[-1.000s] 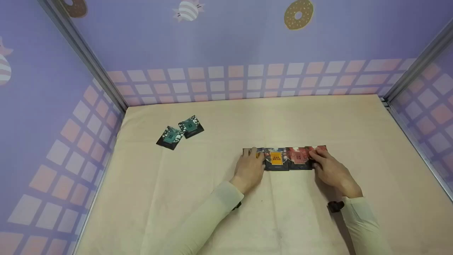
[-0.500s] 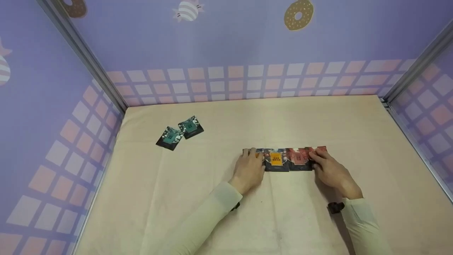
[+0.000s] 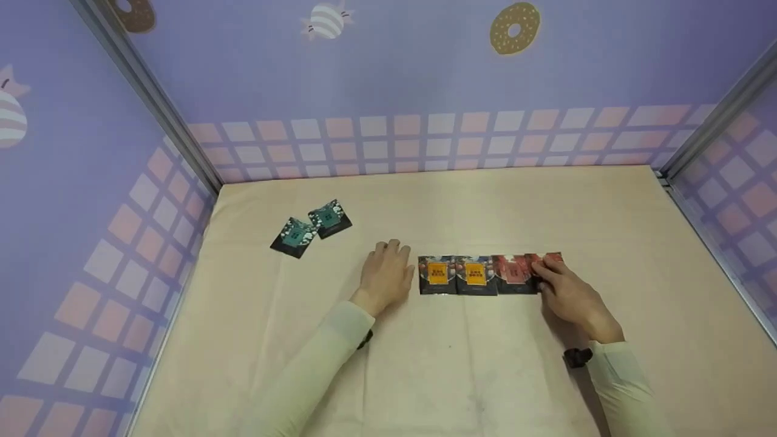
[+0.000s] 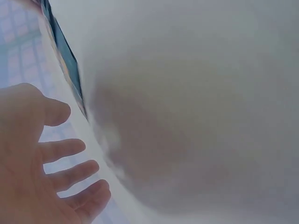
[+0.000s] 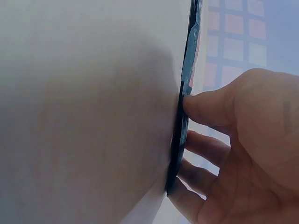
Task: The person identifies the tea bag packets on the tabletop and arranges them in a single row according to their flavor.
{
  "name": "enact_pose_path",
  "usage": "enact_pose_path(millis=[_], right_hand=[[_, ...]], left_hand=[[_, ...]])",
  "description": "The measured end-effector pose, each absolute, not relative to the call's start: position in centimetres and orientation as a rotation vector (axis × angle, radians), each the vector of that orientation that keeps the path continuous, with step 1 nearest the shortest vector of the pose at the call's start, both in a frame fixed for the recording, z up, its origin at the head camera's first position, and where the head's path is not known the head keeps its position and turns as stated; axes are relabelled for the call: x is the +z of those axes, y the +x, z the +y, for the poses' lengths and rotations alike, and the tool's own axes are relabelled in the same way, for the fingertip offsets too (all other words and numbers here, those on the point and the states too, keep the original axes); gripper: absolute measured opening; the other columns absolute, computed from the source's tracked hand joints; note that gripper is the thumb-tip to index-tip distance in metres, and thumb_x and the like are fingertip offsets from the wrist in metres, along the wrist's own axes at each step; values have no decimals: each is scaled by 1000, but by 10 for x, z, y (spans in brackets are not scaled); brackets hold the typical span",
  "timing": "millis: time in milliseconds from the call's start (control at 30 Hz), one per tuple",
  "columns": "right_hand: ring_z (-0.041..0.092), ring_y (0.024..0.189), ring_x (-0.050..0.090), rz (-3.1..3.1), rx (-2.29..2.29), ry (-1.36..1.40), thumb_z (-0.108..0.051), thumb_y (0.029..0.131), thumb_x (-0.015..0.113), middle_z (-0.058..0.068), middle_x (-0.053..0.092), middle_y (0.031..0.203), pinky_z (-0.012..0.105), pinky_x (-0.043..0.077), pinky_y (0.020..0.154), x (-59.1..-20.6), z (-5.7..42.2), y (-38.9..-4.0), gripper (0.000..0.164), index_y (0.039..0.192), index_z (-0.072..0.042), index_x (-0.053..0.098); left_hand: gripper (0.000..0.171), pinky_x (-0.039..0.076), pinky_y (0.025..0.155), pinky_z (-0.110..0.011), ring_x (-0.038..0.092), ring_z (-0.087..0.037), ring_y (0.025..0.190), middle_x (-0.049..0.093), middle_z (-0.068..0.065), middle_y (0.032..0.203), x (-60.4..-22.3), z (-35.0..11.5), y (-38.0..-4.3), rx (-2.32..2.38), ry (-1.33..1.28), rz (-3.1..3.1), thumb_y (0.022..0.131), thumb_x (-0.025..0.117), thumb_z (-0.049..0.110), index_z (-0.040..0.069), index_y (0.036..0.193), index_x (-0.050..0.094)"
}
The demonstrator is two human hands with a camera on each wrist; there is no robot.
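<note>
Four-sided flat sachets lie in a row on the cloth. Two have orange labels, the left orange sachet (image 3: 437,274) and the right orange sachet (image 3: 476,275). Beside them come a red sachet (image 3: 515,274) and an end red sachet (image 3: 553,257), partly hidden by my right hand (image 3: 573,302). The thumb (image 5: 205,106) and fingers of that hand rest on the end sachet's upper face; the right wrist view has it edge-on. Just left of the row, my left hand (image 3: 385,276) is low over the cloth, fingers spread and holding nothing; a sachet edge (image 4: 65,51) shows past its thumb.
Two teal sachets, a nearer one (image 3: 294,237) and a farther one (image 3: 330,218), lie at an angle toward the back left, corners meeting. A pale cloth (image 3: 485,376) covers the table. Patterned purple walls (image 3: 413,67) and metal posts bound the back and sides.
My left hand has come off the leftmost orange sachet and shifted left, so that sachet now shows fully. The right hand has stayed on the end red sachet. The head view has tilted slightly.
</note>
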State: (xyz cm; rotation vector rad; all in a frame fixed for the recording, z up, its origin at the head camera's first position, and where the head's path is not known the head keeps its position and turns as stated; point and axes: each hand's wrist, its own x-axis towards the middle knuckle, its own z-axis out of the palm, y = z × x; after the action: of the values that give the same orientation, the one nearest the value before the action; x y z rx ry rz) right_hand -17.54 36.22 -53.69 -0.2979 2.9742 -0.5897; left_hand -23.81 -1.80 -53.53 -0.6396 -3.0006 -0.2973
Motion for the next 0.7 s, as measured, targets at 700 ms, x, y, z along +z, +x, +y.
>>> enact_pose_path(millis=[700], right_hand=[[60,146,40,2978,-584,-273,-10,109,52,33,35,165,72,44,109,-538,362,-174,52,158,4,45]], left_hand=[[39,47,113,-64,52,-52,139,54,-30,150,-541,-156,-285,-459,-400,-2951,111,51,13,-2,146,58]])
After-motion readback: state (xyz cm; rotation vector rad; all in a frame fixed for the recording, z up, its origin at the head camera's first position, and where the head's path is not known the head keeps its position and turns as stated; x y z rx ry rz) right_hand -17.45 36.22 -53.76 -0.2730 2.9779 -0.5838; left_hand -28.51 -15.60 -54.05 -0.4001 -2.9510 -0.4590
